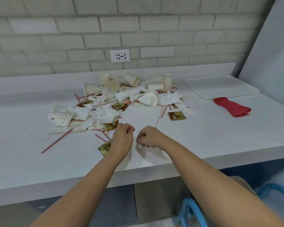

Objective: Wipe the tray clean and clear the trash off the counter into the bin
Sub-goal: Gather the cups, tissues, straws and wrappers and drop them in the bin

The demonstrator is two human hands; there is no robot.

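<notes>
- Trash [121,97] sits heaped in the middle of the counter [203,136]: spotted paper cups, crumpled napkins, red straws and gold sachets.
- The left hand [122,140] and right hand [148,136] hover close together at the near edge of the heap, fingers curled. I cannot tell whether either pinches anything.
- The step in hand looks like the start of clearing, and nothing appears gathered yet.
- The next move likely calls for scooping loose pieces and carrying them near right to the bin [275,188] below the counter.
- The tray [220,86] lies flat at far right, its long axis running left to right, apparently unwiped.
- The red cloth [233,107] lies bunched just near the tray, its length slanting from far left to near right.
</notes>
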